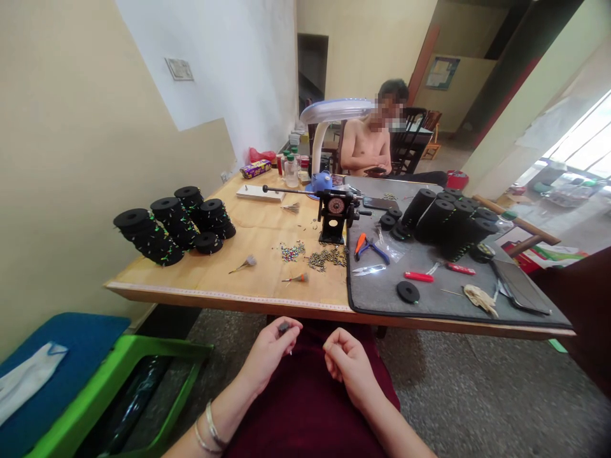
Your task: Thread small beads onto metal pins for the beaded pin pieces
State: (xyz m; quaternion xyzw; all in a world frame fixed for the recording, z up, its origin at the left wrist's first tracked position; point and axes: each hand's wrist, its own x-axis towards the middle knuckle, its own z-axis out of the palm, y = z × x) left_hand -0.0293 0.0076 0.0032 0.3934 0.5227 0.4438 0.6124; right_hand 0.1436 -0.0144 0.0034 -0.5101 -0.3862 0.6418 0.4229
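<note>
Both of my hands rest over my lap, below the front edge of the wooden table (224,289). My left hand (271,350) is closed in a pinch on a small dark piece that I cannot make out. My right hand (347,364) is curled shut close beside it; whether it holds anything is hidden. On the table ahead stand a black hand-crank winding machine (334,215), small heaps of metal beads (327,257), and black spools (174,226) wound with decorated thread at the left.
A grey mat (429,299) covers the table's right part, bearing more black spools (446,219), pliers (370,247), red-handled tools (420,277) and a loose black disc (408,292). A seated person (370,143) is at the far end behind a desk lamp (329,117). A green bin (138,388) stands at my left.
</note>
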